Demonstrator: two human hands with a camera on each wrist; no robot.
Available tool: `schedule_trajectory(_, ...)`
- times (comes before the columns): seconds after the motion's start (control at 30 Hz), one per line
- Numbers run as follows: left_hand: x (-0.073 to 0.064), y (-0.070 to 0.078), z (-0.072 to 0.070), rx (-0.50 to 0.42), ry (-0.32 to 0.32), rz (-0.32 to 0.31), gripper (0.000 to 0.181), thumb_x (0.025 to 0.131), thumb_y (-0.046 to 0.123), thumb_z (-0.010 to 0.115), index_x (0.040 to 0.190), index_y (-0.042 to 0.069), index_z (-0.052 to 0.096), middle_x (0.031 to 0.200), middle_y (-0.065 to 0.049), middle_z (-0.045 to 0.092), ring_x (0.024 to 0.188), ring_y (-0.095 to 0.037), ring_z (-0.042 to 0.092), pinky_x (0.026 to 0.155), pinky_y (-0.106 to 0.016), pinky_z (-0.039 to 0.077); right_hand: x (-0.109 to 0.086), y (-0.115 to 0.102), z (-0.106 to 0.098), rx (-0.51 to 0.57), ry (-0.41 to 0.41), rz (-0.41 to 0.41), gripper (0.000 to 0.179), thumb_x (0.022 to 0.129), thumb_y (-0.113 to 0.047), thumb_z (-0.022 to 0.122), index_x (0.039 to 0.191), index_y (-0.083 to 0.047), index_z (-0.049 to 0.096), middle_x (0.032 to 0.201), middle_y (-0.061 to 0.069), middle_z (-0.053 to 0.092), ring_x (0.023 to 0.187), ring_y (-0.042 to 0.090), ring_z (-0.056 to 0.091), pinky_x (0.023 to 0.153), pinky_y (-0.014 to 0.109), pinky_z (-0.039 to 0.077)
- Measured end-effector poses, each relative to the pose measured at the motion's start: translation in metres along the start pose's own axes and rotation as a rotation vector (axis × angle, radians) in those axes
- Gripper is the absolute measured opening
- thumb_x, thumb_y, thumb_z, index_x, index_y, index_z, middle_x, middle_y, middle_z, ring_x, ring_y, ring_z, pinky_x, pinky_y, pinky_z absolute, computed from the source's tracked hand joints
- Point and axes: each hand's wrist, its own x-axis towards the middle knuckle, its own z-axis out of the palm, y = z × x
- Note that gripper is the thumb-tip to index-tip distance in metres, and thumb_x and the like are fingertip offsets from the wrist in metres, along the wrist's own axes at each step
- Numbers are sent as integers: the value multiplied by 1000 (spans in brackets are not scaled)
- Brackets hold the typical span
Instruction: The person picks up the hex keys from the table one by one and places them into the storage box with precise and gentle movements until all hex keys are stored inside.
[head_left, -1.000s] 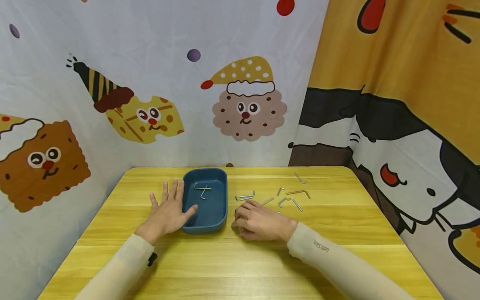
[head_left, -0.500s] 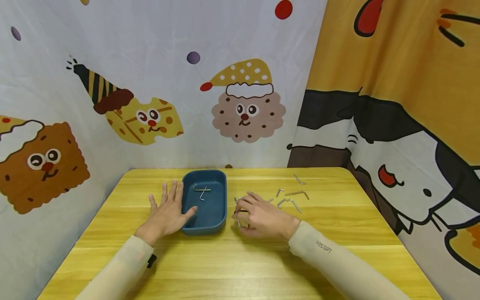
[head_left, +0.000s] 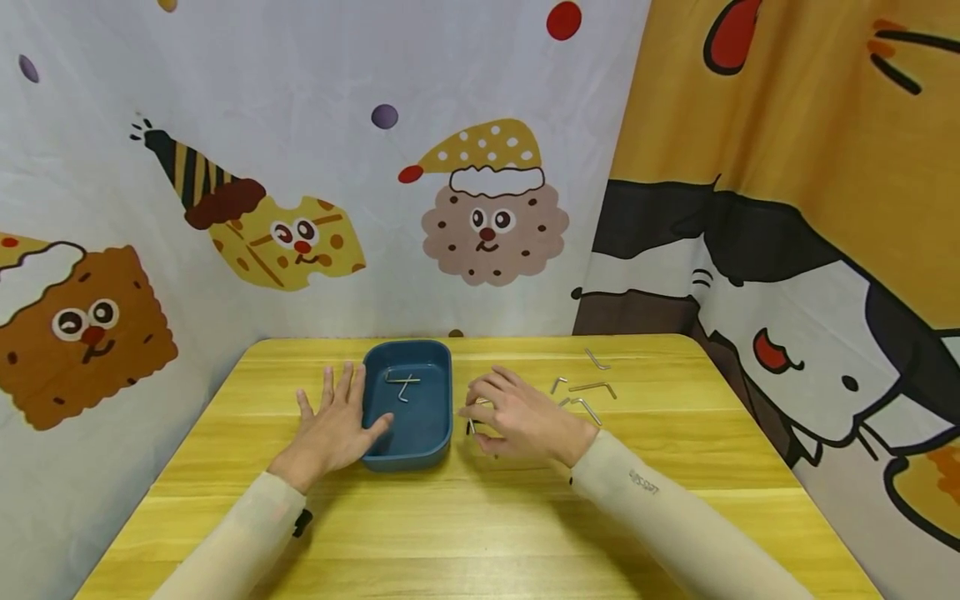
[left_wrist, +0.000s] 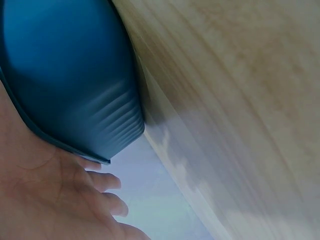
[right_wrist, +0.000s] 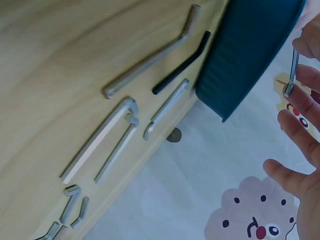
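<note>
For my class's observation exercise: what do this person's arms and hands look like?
The left sleeve and right sleeve are long and cream-coloured. Small dark lettering, hard to read, marks the right one; a small black piece shows beside the left one near the wrist. The left hand and right hand wear no gloves.

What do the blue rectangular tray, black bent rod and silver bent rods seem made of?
Blue rectangular tray: probably satin plastic, by moulded ridges. Silver bent rods: likely smooth metal, by bright highlights. Black bent rod: perhaps dark coated metal, sharing their shape.
</note>
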Motion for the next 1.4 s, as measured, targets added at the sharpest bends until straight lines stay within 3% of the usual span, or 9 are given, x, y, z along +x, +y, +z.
schedule_trajectory(0.4, 2, -2, 2, -2, 5, -5, 108, 117, 66, 57, 188, 4, 2, 196, -26, -5, 180, -56, -17, 130, -95, -14, 20, 7, -7, 13, -25, 30, 36, 103, -32, 90, 136, -19, 86, 128, 1, 76, 127, 26, 71, 127, 62, 58)
schedule_trajectory(0.53, 2, -2, 2, -12, 5, -5, 108, 117, 65, 57, 188, 5, 1, 196, -26, -6, 180, -56, -18, 130, -95, -17, 28, 7, -7, 14, -20, 32, 36, 103, -32, 89, 136, -19, 86, 129, 1, 76, 128, 27, 72, 126, 60, 59)
schedule_trajectory(0.77, 3, -2, 3, -3, 9, -7, 108, 117, 66, 56, 188, 4, 3, 196, -27, -4, 180, -57, -16, 130, -96, -12, 39, 9, -4, -2, 2, 36, 35, 102, -34, 90, 134, -19, 86, 130, 1, 78, 133, 27, 73, 124, 50, 60)
schedule_trajectory(1.4, 3, -1, 2, 4, 1, 1, 109, 117, 67, 56, 188, 3, 3, 196, -28, -2, 180, -58, -15, 130, -97, -10, 64, 14, 1, 14, 28, 59, 35, 104, -36, 89, 135, -19, 85, 133, 4, 79, 127, 27, 74, 123, 51, 61)
